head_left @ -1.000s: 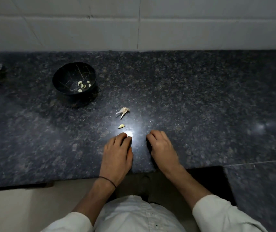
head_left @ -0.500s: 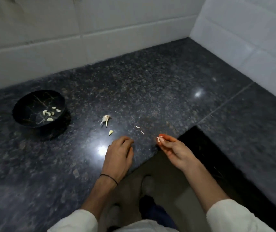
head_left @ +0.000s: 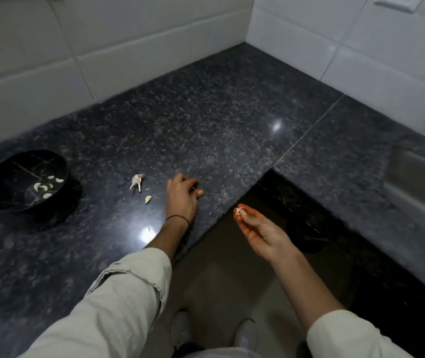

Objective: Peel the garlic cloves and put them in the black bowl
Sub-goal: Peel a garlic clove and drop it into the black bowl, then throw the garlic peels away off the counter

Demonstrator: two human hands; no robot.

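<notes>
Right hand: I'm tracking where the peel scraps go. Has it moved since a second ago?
Yes. The right hand left the countertop and now hangs past its front edge, pinching a peel scrap.

Dark speckled granite bench (head_left: 206, 120) under and beyond the left hand (head_left: 181, 196), white tiled wall (head_left: 128, 47) far behind, steel sink (head_left: 417, 182) right of the right hand (head_left: 260, 228), wall socket (head_left: 397, 2) high above, brown floor (head_left: 219, 267) and pale shoes (head_left: 245, 334) below both hands
</notes>
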